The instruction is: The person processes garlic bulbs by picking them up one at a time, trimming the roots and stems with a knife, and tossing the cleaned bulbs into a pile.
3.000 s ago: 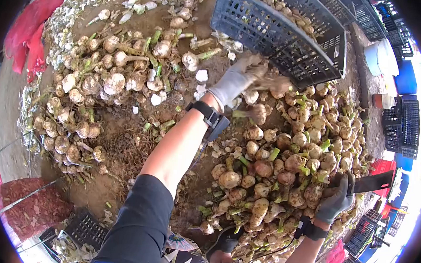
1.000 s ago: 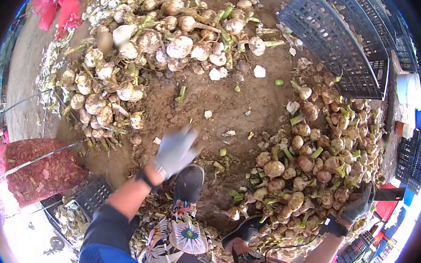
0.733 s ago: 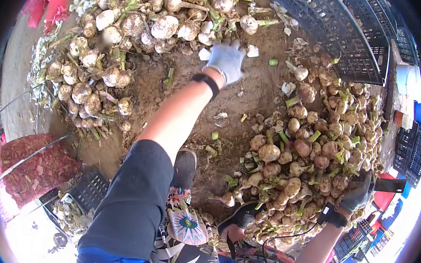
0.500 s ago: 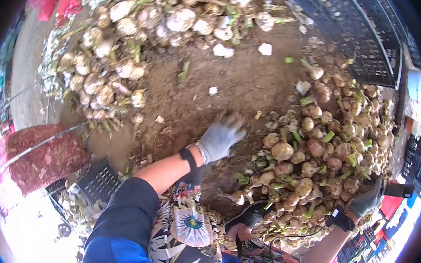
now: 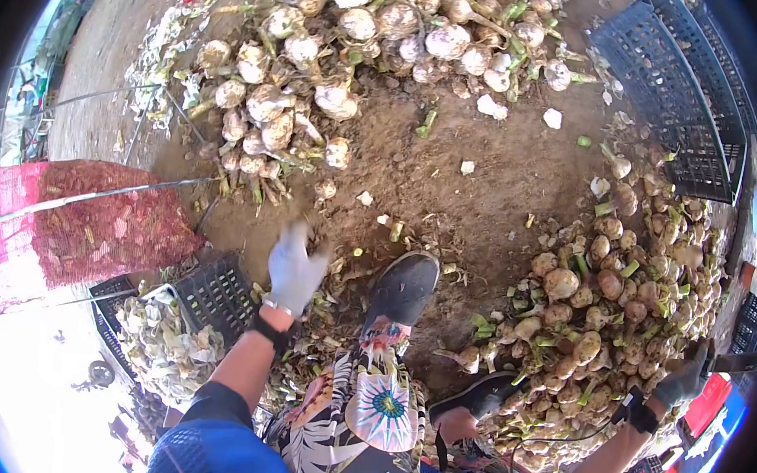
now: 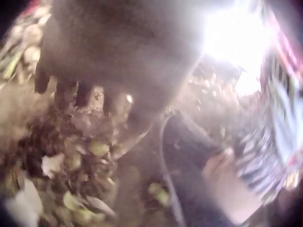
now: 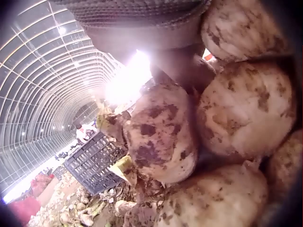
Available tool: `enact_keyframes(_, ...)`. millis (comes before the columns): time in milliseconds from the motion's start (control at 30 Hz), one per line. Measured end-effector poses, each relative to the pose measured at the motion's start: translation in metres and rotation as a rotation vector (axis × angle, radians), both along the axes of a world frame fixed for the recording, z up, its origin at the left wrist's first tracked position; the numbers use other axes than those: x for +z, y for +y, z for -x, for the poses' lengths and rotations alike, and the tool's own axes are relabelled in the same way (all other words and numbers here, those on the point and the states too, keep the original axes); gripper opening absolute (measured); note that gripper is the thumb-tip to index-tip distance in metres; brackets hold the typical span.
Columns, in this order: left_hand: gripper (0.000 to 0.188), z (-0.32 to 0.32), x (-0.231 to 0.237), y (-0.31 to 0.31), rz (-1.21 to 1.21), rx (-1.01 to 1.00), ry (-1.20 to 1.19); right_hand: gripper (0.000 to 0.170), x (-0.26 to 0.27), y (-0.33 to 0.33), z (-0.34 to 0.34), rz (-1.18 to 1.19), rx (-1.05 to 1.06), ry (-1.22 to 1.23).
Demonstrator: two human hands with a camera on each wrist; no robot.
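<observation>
My left hand [image 5: 297, 270], in a pale grey glove and blurred, is over the littered ground beside my dark shoe [image 5: 403, 286]. Its fingers [image 6: 66, 92] are spread, with nothing held, above leaf scraps and stem bits [image 6: 73, 203] in the left wrist view. At the far right, my gloved right hand [image 5: 683, 383] grips a cleaver, its dark blade [image 5: 736, 362] pointing outward. That hand rests against a large heap of garlic bulbs [image 5: 592, 289] with cut stems. Close to the glove in the right wrist view are soil-stained garlic bulbs [image 7: 161, 135]; the cleaver is hidden there.
More garlic with stems [image 5: 396, 21] lies along the far side and left. A dark plastic crate [image 5: 665, 89] stands at upper right. At left are a red mesh sack [image 5: 119, 221] and a small crate [image 5: 214, 296] near papery skins. Bare soil [image 5: 485, 191] separates the piles.
My left hand has left the bulbs by the upper right crate, passed over the soil, and drawn back left beside my shoe. My right hand keeps its grip on the cleaver. The head view has shifted.
</observation>
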State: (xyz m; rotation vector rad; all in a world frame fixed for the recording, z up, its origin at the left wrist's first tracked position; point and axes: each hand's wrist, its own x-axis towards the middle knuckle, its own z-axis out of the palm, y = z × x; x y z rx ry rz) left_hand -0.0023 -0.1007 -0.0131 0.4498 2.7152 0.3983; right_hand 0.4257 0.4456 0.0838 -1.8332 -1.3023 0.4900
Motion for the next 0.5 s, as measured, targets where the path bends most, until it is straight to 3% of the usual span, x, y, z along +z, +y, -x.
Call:
enact_keyframes(33, 0.037, 0.016, -0.002, 0.009, -0.111, 0.258, 0.037, 0.039, 0.012, -0.013, 0.018, 0.004, -0.005, -0.092)
enact_keyframes(67, 0.037, 0.031, -0.023, 0.01, -0.119, 0.26, 0.037, 0.044, 0.032, -0.047, 0.071, 0.011, 0.024, -0.165)
enact_keyframes(100, 0.04, 0.044, -0.058, 0.009, -0.171, 0.237, 0.106, 0.049, 0.023, -0.071, 0.084, -0.143, 0.368, -0.035)
enact_keyframes(133, 0.044, 0.053, -0.079, 0.011, -0.224, 0.211, 0.173, 0.043, 0.02, -0.073, 0.097, -0.034, 0.173, -0.522)
enact_keyframes(167, 0.044, 0.057, -0.083, 0.017, -0.234, 0.214, 0.167, 0.036, 0.024, -0.111, 0.139, 0.068, 0.399, -0.049)
enact_keyframes(233, 0.047, 0.064, -0.073, 0.039, -0.065, 0.276, -0.012, 0.031, 0.026, -0.164, 0.199, 0.154, 0.689, 0.005)
enact_keyframes(267, 0.048, 0.053, -0.059, 0.048, -0.35, 0.309, -0.082, 0.031, 0.027, -0.194, 0.223, 0.343, 0.623, -0.027)
enact_keyframes(333, 0.047, 0.032, -0.041, 0.055, -0.479, 0.242, -0.24, 0.027, -0.014, -0.225, 0.236, 0.506, 0.85, 0.154)
enact_keyframes(400, 0.046, 0.016, -0.025, 0.071, -0.62, 0.174, -0.406, 0.026, -0.055, -0.259, 0.254, 0.361, 1.16, -0.058)
enact_keyframes(433, 0.043, 0.009, -0.013, 0.08, -0.761, 0.254, -0.669, 0.025, -0.067, -0.274, 0.262, 0.57, 1.17, -0.075)
enact_keyframes(467, 0.041, 0.004, -0.008, 0.084, -0.896, 0.336, -0.933, 0.03, -0.074, -0.287, 0.273, 0.375, 1.289, -0.222)
enact_keyframes(500, 0.041, 0.0, -0.014, 0.081, -0.897, 0.338, -0.943, 0.034, -0.08, -0.296, 0.281, 0.338, 1.404, -0.294)
